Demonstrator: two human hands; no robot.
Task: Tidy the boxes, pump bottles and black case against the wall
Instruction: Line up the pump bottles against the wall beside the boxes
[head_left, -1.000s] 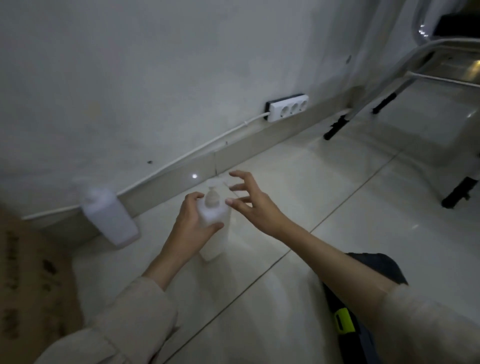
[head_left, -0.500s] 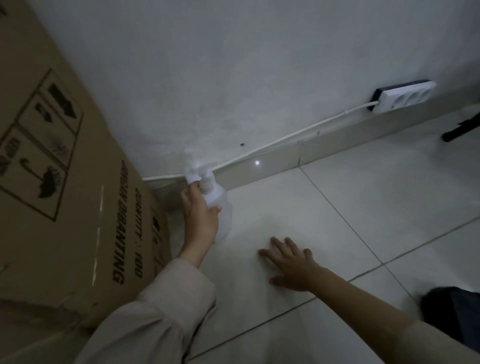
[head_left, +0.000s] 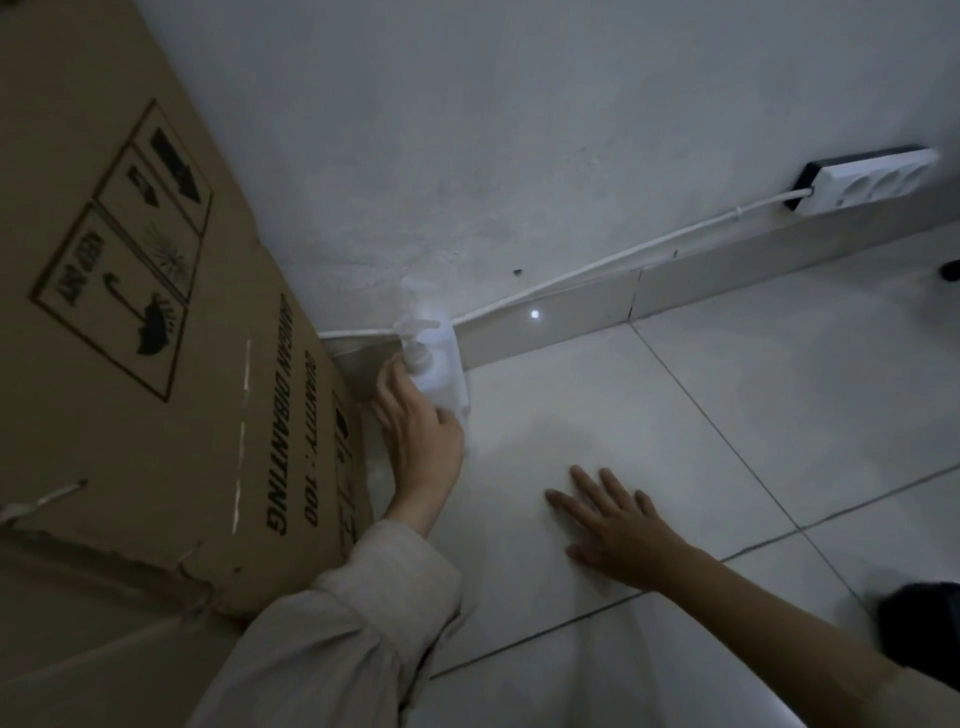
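Observation:
A white pump bottle (head_left: 435, 371) stands near the skirting board, right of a large cardboard box (head_left: 156, 332). My left hand (head_left: 418, 431) wraps around this bottle's lower body from the near side. A second white pump bottle (head_left: 415, 301) appears just behind it against the wall, mostly hidden and blurred. My right hand (head_left: 615, 522) lies flat on the floor tiles, fingers spread, holding nothing. The black case does not show clearly.
A white power strip (head_left: 872, 179) sits on the skirting board at the right, its cable (head_left: 597, 270) running left along the wall. A dark object (head_left: 919, 623) lies at the lower right edge. Pale floor tiles (head_left: 727, 415) stretch to the right.
My left hand carried the bottle left to the wall beside the cardboard box. My right hand let go and dropped flat onto the floor. The view swung left.

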